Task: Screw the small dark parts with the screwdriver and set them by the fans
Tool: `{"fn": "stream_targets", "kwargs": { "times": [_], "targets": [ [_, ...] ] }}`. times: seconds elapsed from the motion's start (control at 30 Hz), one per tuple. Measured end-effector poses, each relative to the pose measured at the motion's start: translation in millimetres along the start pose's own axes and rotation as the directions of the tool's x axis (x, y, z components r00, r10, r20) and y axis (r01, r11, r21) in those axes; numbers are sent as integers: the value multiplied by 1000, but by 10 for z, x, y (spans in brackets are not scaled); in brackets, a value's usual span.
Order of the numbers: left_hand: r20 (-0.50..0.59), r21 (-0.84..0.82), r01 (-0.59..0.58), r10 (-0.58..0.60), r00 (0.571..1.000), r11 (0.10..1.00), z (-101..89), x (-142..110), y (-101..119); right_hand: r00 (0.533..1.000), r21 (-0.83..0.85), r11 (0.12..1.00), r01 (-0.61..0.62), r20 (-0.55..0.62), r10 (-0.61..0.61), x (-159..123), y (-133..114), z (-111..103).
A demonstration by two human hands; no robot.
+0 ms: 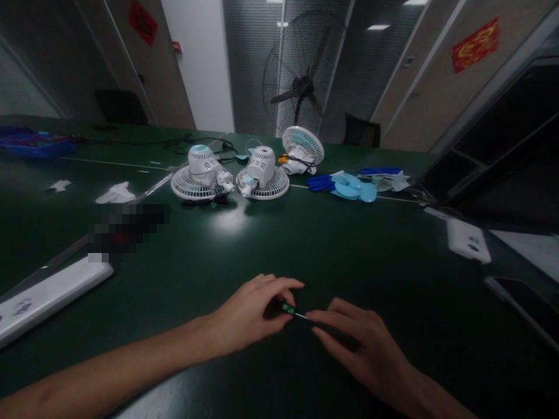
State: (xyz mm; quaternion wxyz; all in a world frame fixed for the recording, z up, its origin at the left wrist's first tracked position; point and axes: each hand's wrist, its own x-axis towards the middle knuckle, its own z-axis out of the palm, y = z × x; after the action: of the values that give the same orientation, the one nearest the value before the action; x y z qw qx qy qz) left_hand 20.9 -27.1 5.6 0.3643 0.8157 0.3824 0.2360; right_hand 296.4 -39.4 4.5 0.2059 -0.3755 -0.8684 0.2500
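Observation:
Low over the green table [196,250], my left hand [251,308] pinches a small green circuit board [287,308] between thumb and fingers, with the index finger stretched out above it. My right hand [364,340] is closed around a slim screwdriver [301,316]. Its thin metal shaft points left and its tip meets the board's right edge or lies very near it; which one I cannot tell. Most of the dark handle is hidden by my right fingers.
Two small white fans [201,174] [263,174] lie face down ahead, with another fan [303,148] behind. Blue gloves [321,183] and light-blue fan blades [353,187] are to their right. A long white casing [56,291] lies left; a phone [524,302] lies right.

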Motion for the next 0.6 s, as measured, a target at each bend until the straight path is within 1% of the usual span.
{"fn": "stream_targets", "kwargs": {
  "times": [0.2, 0.33, 0.5, 0.6],
  "targets": [
    [-1, -16, -10, 10, 1000, 1000, 20, 11, -15, 1000, -43, 999, 6, 19, -6, -6, 14, 35],
    [-1, 4, -9, 9, 1000, 1000, 39, 5, -28, 999, -36, 998, 44, 5, -44, 80, -39, 71],
    [-12, -5, 43, -43, 999, 999, 38, -19, -31, 999, 48, 998, 32, -20, -31, 212, -94, 125],
    [-10, -34, 83, -83, 996, 996, 32, -32, -35, 999, 41, 999, 15, -52, -13, 188, -83, 121]
  ]
}}
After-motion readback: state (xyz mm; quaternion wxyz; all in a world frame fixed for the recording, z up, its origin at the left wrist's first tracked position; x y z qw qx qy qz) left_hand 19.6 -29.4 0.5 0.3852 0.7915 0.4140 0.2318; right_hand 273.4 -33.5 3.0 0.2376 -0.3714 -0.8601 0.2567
